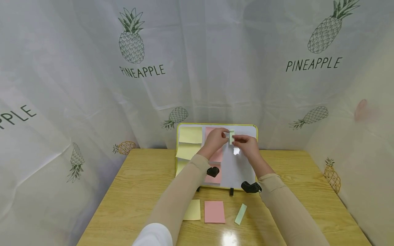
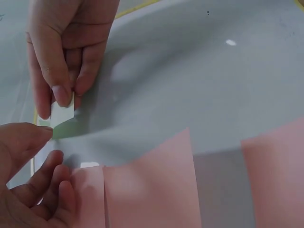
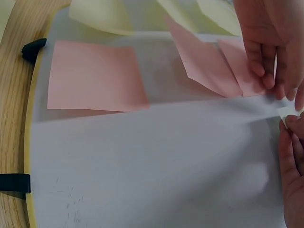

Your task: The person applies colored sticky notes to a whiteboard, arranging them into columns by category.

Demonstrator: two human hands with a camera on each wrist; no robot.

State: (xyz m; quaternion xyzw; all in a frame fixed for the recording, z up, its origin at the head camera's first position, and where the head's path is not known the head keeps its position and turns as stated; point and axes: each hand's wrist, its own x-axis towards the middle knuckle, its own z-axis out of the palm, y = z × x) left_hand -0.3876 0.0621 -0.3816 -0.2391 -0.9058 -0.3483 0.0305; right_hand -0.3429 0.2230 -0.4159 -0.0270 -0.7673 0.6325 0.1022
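Note:
High on a white board (image 1: pixel 238 167) with a yellow rim, a narrow pale green sticky note (image 1: pixel 232 137) stands between both hands. My right hand (image 1: pixel 247 145) pinches it between thumb and fingers; in the left wrist view the note (image 2: pixel 62 114) bends away from those fingertips. My left hand (image 1: pixel 214 141) is on its left side, one fingertip at the note's edge and the other fingers loosely bent and apart from it. Pink sticky notes (image 3: pixel 95 76) form a column on the board, partly hidden by my left arm. Left of them is a column of yellow sticky notes (image 1: pixel 191 135).
On the wooden table (image 1: pixel 123 191) before the board lie a yellow pad (image 1: pixel 193 210), a pink pad (image 1: pixel 214 212) and a pale green strip pad (image 1: pixel 240 214). Black feet (image 1: pixel 232 191) support the board. A pineapple-print curtain (image 1: pixel 212 68) hangs behind.

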